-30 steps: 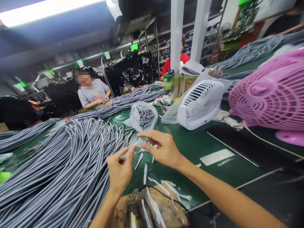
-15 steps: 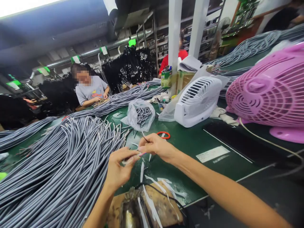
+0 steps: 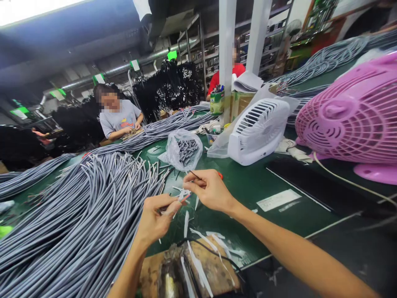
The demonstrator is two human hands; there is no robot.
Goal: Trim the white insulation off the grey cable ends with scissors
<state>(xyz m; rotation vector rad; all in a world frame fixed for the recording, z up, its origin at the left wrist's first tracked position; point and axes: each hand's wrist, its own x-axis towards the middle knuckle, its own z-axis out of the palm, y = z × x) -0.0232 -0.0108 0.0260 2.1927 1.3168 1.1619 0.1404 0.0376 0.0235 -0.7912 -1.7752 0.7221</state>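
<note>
White strips (image 3: 198, 265) litter the wooden block (image 3: 213, 270) nearest; could cling to the work if it dips. Left hand (image 3: 159, 216) pinches the wire end (image 3: 186, 198) over the mid desk (image 3: 248, 182); loose pinch could drop it, hard tug could bend it. Looks thin, red, frayed white fuzz alongside, rest hidden by fingers. Right hand (image 3: 211, 190), just right: fingers closed on thin dark piece (image 3: 194, 175). Farther: open plastic bag (image 3: 199, 150), could spill if bumped.

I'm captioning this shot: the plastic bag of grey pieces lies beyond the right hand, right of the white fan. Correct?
No: in the head view, the plastic bag of grey pieces lies left of the white fan, not right. It is beyond the right hand.
</note>
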